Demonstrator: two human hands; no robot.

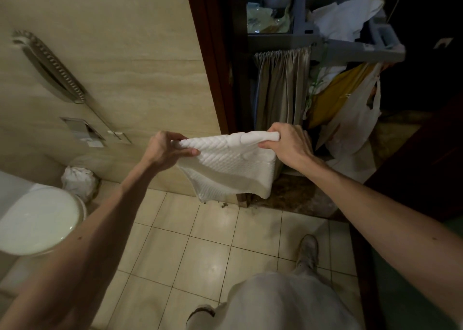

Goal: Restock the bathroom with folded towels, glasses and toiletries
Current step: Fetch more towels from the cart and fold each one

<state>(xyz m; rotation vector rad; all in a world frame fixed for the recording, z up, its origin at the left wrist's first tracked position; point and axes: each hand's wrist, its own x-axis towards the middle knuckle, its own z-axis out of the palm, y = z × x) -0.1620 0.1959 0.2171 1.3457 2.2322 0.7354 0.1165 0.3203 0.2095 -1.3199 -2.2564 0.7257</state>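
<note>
A white textured towel (pixel 230 165) hangs folded over in front of me, above the tiled floor. My left hand (pixel 165 149) pinches its upper left corner between thumb and fingers. Its upper right corner is bunched inside my right hand (pixel 288 144). The towel's lower edge droops to about the height of the door sill. Both arms are stretched out forward.
A closed white toilet (pixel 37 219) stands at the left with a lined waste bin (pixel 79 183) behind it. A grab handle (pixel 50 66) is fixed to the beige wall. In the doorway stands a grey housekeeping cart (pixel 325 36) with linen, bags and paper rolls. My shoes are on the floor tiles (pixel 200 254).
</note>
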